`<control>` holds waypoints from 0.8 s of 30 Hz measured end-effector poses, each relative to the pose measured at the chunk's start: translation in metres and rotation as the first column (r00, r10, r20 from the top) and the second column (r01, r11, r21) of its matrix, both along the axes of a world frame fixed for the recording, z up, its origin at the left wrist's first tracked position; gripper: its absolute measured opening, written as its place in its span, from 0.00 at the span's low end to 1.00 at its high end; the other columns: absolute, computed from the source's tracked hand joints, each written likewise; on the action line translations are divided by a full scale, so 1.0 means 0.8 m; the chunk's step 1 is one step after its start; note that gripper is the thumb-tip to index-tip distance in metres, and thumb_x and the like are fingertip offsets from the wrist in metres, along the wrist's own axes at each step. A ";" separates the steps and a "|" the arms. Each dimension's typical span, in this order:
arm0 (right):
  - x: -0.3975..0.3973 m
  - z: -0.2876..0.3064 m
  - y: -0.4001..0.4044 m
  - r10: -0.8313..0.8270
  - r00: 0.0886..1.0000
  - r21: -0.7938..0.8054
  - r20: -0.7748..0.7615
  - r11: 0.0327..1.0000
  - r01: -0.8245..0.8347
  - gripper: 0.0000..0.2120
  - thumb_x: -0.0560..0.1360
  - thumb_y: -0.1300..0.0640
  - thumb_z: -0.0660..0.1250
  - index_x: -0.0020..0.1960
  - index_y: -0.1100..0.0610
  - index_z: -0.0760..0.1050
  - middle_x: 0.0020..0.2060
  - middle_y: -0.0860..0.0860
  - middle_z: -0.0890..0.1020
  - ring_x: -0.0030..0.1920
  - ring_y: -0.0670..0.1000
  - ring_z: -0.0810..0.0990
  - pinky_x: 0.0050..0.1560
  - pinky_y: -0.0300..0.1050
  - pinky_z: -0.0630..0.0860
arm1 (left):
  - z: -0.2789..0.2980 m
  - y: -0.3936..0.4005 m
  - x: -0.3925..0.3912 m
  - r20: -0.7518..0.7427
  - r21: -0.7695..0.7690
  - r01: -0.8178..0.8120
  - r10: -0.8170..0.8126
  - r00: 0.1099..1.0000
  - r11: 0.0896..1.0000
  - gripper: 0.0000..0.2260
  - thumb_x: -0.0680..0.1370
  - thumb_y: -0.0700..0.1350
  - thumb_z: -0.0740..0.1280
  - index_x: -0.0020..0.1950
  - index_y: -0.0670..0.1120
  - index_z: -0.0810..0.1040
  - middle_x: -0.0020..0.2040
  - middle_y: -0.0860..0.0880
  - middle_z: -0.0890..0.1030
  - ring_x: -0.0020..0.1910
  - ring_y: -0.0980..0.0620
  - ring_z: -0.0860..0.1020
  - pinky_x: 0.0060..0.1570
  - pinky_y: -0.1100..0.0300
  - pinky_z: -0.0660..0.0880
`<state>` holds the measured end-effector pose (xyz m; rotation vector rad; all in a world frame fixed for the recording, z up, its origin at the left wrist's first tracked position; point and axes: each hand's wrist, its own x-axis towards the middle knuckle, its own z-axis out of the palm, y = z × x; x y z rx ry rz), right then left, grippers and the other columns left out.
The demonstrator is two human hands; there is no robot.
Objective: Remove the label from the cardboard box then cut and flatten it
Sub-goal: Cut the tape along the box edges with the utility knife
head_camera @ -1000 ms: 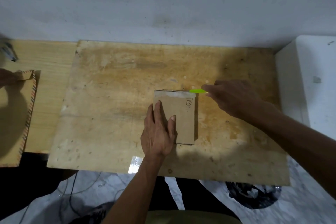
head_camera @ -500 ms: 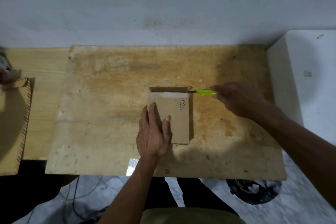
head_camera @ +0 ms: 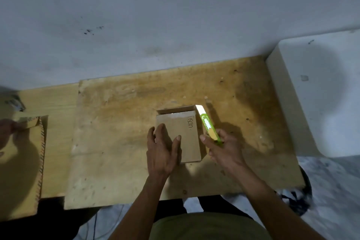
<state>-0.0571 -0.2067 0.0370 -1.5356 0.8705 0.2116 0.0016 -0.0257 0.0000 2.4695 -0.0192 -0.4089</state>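
Observation:
A small brown cardboard box [head_camera: 187, 138] with handwriting near its right edge stands on the plywood board [head_camera: 116, 142]. Its far flap is slit open, showing a dark gap along the far edge. My left hand [head_camera: 162, 148] lies flat on the box's left and near part, pressing it down. My right hand [head_camera: 224, 149] grips a bright green utility knife [head_camera: 207, 122] at the box's right side. The knife runs along the right edge, its blade tip at the far right corner.
A white block [head_camera: 319, 91] stands at the right end of the board. On the left, another person's hand [head_camera: 7, 130] holds a larger piece of cardboard [head_camera: 21, 165] on a lighter wooden table. A grey wall rises behind.
My right hand swung from the box's far right corner to its right side, turning the knife to lie along the right edge. The far flap opened. My left hand stayed on the box.

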 end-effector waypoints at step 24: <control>0.029 0.000 0.067 -0.318 0.948 -0.185 -0.028 0.933 0.307 0.09 0.70 0.58 0.76 0.48 0.55 0.78 0.42 0.52 0.82 0.43 0.51 0.80 0.43 0.41 0.72 | 0.045 0.052 0.073 -0.150 0.062 0.209 -0.198 0.969 0.976 0.37 0.71 0.55 0.75 0.75 0.51 0.62 0.63 0.39 0.74 0.62 0.37 0.74 0.57 0.47 0.75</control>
